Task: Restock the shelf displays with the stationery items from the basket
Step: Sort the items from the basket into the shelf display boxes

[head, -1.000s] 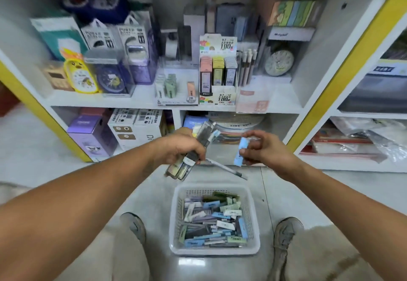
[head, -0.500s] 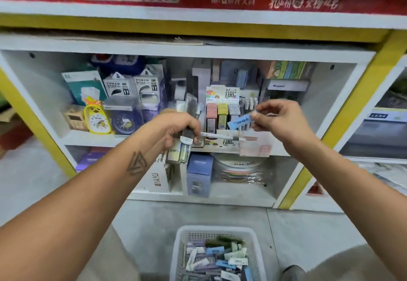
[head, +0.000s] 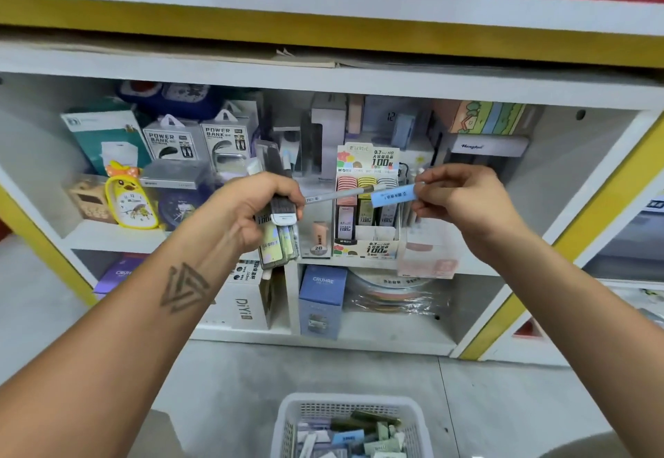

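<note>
At nine o'clock on the upper shelf [head: 107, 234] stands a yellow chick-shaped alarm clock [head: 131, 200], with a teal box [head: 104, 137] behind it and two Power Bank packs [head: 196, 141] toward ten o'clock. Just left of centre, the left hand [head: 248, 209] is clenched around a bundle of slim pencil-lead cases [head: 278, 238], their lower ends hanging below the fist in front of the shelf edge. The same hand also holds the near end of a grey pen [head: 337, 196], which lies almost level and points toward three o'clock.

At centre, behind the pen, sits the cardboard lead-refill display box [head: 366, 206] marked 0.7 HB and 100, with pink, yellow and grey cases racked in rows. A peach 2B eraser [head: 318, 236] stands just to its left.

Right of centre, the right hand [head: 463, 202] pinches a small light-blue lead case [head: 393, 195] between thumb and fingertips, holding it level in front of the display's top row, beside the pen's far end. A pink box [head: 427, 256] rests on the shelf edge below that hand.

On the lower shelf a blue Cruhre box [head: 321, 299] stands at six o'clock from the display. At the bottom of the view, on the floor, the white plastic basket [head: 287, 421] holds a jumble of more blue, green and white lead cases [head: 352, 438].
</note>
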### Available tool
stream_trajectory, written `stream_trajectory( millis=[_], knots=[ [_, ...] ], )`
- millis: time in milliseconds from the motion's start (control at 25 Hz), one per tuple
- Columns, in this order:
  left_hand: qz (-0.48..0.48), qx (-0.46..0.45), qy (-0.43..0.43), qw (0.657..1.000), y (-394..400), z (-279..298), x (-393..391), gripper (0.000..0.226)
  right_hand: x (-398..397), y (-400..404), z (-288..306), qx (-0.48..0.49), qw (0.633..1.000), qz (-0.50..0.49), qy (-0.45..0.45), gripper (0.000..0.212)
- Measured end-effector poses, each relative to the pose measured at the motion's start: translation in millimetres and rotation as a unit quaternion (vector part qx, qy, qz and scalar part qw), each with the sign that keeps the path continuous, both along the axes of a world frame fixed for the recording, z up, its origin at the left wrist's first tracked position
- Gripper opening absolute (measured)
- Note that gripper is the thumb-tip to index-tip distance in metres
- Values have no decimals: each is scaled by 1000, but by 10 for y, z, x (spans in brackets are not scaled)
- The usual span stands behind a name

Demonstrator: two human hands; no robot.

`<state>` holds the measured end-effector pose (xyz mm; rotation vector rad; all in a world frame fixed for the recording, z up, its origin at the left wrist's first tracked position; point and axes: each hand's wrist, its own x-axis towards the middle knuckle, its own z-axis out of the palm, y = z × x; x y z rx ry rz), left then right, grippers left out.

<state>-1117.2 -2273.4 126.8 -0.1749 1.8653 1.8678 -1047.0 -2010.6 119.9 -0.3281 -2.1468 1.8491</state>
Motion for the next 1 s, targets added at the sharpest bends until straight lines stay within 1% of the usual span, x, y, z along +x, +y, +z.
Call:
stream_trajectory(
  millis=[120,280,480,680,760,840,920,1000],
  knots=[
    [17,10,0,1000,-59,29,-41,18,-31,-43,-8,19,999,37,-17,7],
    [65,18,-3,998,-246,12,-143,15,-192,-296,-83,65,995,71,-22,7],
    [105,39,-8,994,-470,-78,-188,11,-371,-599,-185,61,993,98,-19,16],
    [132,42,-10,990,-614,-145,-208,14,-536,-850,-321,153,983,97,-29,18],
    [127,48,-14,991,-650,-159,-218,23,-585,-925,-379,235,966,103,-19,21],
    [128,49,-16,990,-691,-185,-244,36,-610,-999,-424,342,932,117,4,19],
    [131,50,-15,990,-718,-196,-254,31,-619,-1057,-466,404,904,137,22,14],
    [127,46,-17,991,-727,-192,-241,21,-625,-1100,-501,433,888,152,38,12]
  ],
)
